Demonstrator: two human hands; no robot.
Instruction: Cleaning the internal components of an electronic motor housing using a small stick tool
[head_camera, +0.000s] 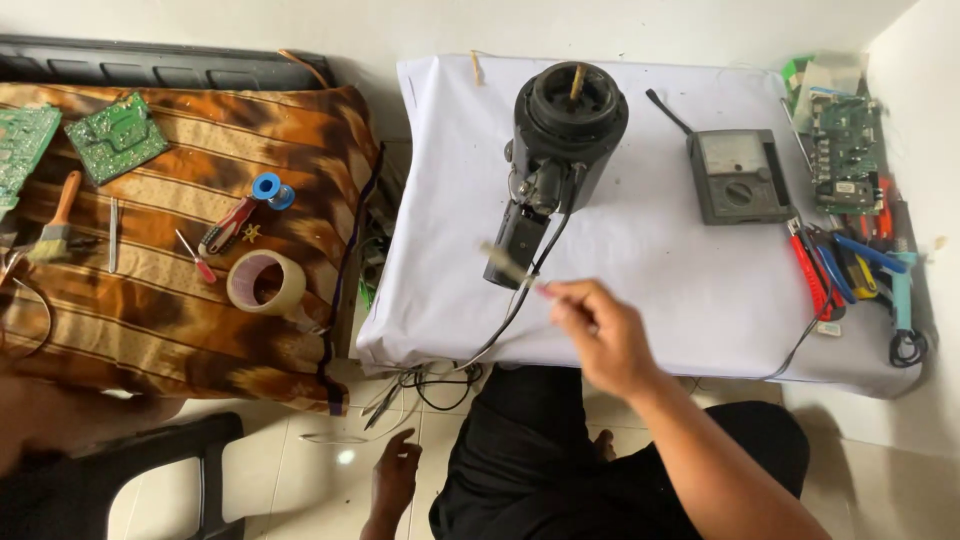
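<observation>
My right hand (592, 328) is raised over the front edge of the white-covered table (680, 300). It pinches a thin, motion-blurred tool (512, 266) whose tip points at the lower part of a black round appliance base (560, 140). The base lies tilted on the cloth with its open top facing up, and a black cable (500, 330) trails from it over the table edge. My left hand (395, 478) hangs low above the tiled floor with fingers apart and nothing in it.
A grey analog meter (738, 175), a green circuit board (848, 150) and several coloured-handled pliers (835, 268) lie at the table's right. On the patterned cushion (180, 300) to the left are a tape roll (265, 283), a blue spool (267, 187), a brush (58, 220) and circuit boards (115, 135).
</observation>
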